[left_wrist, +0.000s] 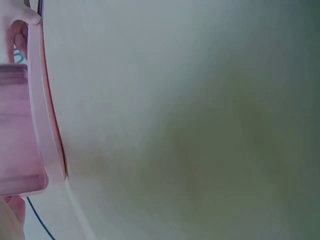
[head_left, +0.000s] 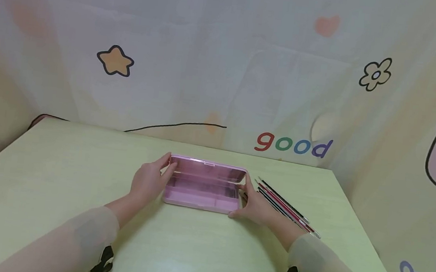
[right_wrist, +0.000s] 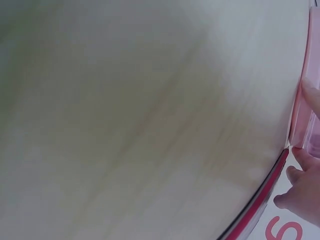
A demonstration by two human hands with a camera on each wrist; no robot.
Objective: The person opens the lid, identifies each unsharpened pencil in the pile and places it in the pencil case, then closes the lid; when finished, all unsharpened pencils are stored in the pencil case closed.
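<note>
A pink pencil case (head_left: 195,200) stands on the table with its see-through lid (head_left: 206,169) raised; its tray shows no contents. My left hand (head_left: 146,182) holds the left end of the lid between thumb and fingers. At the other end, my right hand (head_left: 257,207) grips the case, thumb at the front corner and a finger up by the lid's edge. In the right wrist view, fingers of the right hand (right_wrist: 302,192) touch the end of the pink case (right_wrist: 299,117).
Several thin pencils (head_left: 284,205), dark and red, lie in a slanted bundle just right of the case, partly behind the right forearm. A printed cloth (head_left: 174,91) hangs behind the pale table (head_left: 80,157) and along its sides.
</note>
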